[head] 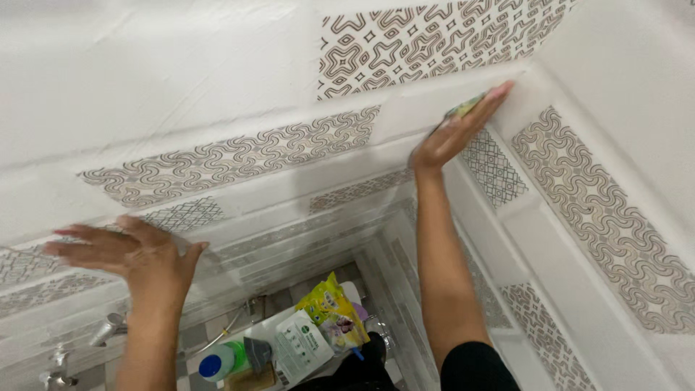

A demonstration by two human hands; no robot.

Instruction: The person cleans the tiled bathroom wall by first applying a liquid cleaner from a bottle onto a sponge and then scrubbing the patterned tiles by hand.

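Observation:
My right hand (459, 132) presses a green and yellow sponge (464, 108) flat against the white tiled wall (217, 87), close to the corner where two walls meet. Only an edge of the sponge shows past my fingers. My left hand (134, 253) rests flat on the same wall lower left, fingers spread, holding nothing. The tiles carry bands of brown and grey wavy and geometric patterns (239, 159).
Far below stand a green bottle with a blue cap (221, 360), a white pouch (302, 345) and a yellow packet (333, 310) on a white surface. Metal taps (107, 331) stick out of the wall at lower left. The side wall (601, 210) is close on the right.

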